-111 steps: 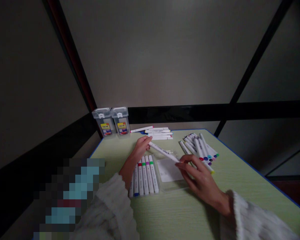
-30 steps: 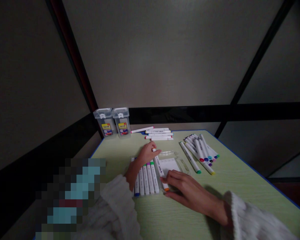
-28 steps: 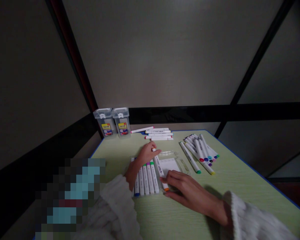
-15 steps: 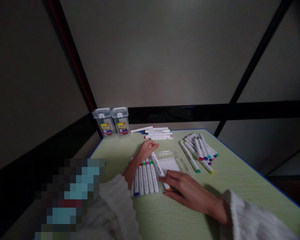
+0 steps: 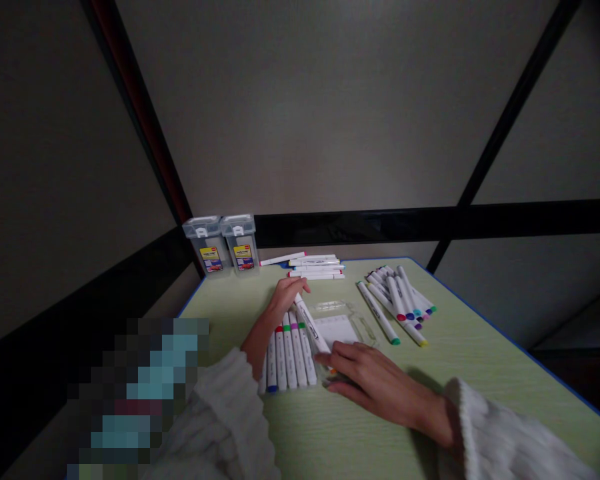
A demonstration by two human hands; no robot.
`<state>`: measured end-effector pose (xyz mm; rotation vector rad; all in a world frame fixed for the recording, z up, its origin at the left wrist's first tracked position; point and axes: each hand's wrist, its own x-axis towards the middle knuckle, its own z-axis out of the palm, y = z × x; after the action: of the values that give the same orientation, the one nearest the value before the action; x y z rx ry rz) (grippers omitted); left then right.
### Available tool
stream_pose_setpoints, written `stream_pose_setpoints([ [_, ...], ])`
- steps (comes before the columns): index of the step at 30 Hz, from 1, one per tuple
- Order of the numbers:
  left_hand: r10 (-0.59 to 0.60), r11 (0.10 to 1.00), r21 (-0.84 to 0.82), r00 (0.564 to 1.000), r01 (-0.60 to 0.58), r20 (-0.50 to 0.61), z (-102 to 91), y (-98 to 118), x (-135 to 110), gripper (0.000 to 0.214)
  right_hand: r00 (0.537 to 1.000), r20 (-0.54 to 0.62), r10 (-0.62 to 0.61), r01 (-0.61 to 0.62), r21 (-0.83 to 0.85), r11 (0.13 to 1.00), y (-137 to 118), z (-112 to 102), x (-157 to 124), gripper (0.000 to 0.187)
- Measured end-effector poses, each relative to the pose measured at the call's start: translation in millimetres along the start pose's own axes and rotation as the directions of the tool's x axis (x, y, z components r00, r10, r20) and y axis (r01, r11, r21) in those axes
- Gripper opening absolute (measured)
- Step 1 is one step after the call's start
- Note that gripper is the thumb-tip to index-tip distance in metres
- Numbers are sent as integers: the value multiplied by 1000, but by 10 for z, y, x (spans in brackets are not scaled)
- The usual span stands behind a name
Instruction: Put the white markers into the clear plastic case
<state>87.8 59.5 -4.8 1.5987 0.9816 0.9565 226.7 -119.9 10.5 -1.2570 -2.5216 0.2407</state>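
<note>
A row of several white markers (image 5: 286, 353) with coloured caps lies inside a clear flat case (image 5: 351, 328) on the green table (image 5: 340, 427). One more white marker (image 5: 311, 325) rests slanted at the row's right edge. My left hand (image 5: 286, 296) pinches its far end. My right hand (image 5: 367, 380) holds its near end with fingertips, palm down over the case's front edge. Both wrists wear white knitted sleeves.
A loose pile of markers (image 5: 399, 301) lies to the right. Another small group of markers (image 5: 314, 265) sits at the back. Two clear upright boxes (image 5: 224, 244) with yellow labels stand at the far left corner. Black frame bars run behind the table.
The marker held up between both hands has come down into the case beside the row. Both hands have kept hold of its ends and nudged it leftward against the other markers.
</note>
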Motion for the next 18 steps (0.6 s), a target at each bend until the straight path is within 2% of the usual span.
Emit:
stream_pose_setpoints([
  [5, -67, 979, -192, 998, 65, -4, -4, 40, -23, 34, 1000, 8, 2, -1, -44, 999, -15, -23, 14, 25],
  [10, -82, 911, -405, 997, 79, 9, 0, 133, -69, 33, 1000, -12, 21, -22, -84, 996, 13, -15, 23, 23],
  [18, -73, 908, -409, 996, 91, 60, -8, 129, -90, 28, 992, -113, 55, -65, -85, 994, 40, -15, -5, 23],
])
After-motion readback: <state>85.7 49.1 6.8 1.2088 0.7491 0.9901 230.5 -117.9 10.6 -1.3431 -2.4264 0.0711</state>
